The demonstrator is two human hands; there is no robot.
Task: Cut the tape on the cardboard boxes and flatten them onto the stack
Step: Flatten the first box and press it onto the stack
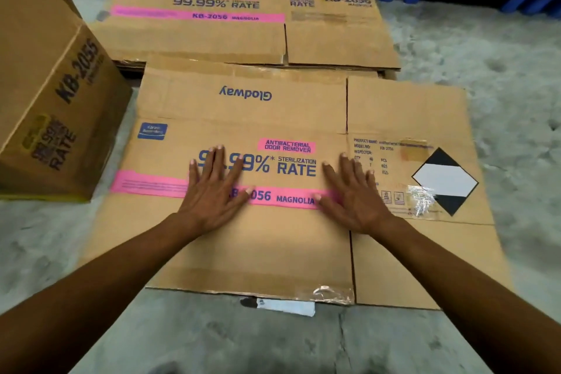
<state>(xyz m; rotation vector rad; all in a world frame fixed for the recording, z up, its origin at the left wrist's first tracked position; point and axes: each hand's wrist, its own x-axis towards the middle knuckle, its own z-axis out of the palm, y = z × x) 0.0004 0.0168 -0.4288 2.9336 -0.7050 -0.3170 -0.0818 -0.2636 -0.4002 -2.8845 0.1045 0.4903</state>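
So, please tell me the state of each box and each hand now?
Near box: flattened, lying on the floor, pressed by both hands.
Far box: flattened.
Box at left: still assembled, tilted.
Left hand: open, palm down.
Right hand: open, palm down.

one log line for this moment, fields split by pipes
step: flatten | left hand: flat on flattened box | right hand: flat on same box | upright box: left, untouched | second stack: behind

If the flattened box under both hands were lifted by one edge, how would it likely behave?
The flattened box would probably bend along its creases, since separate flaps show. It looks light, being thin. The loose tape could snag.
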